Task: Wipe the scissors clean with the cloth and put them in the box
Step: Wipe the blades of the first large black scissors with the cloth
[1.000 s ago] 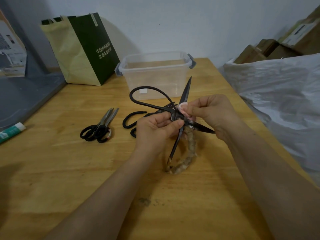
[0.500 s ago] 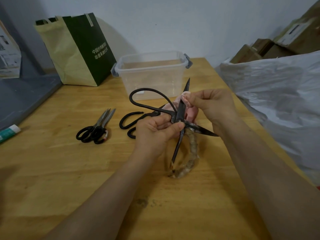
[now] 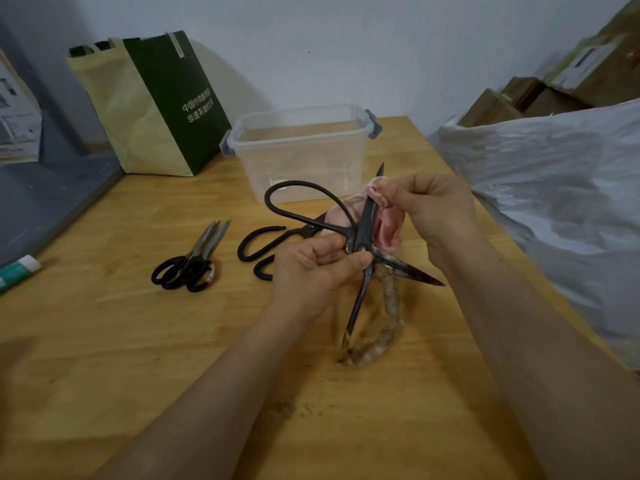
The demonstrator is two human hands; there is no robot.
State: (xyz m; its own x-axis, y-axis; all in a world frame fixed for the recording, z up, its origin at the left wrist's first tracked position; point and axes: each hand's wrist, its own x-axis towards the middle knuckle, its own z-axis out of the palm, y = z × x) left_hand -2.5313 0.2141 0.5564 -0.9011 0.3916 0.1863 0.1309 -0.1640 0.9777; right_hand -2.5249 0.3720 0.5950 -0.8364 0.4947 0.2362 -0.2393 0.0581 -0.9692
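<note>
Centre frame, the large black iron scissors (image 3: 367, 220) gape open, blades dull and speckled. The left hand (image 3: 311, 268) grips them at the pivot; the right hand (image 3: 433, 209) pinches a crumpled pink cloth (image 3: 389, 230) round the upward blade.

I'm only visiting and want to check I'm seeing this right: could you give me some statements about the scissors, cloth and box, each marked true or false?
1. The left hand grips the big dark scissors near their pivot. True.
2. Those scissors' blades are closed. False: they are spread wide, one blade pointing up, the other to the right.
3. The right hand pinches the pink cloth against the upper blade. True.
4. The clear box holds a pair of scissors. False: none shows in it; the black-handled scissors and another dark pair lie on the wooden table.
5. The black-handled scissors lie right of both hands. False: they lie to the left.
</note>
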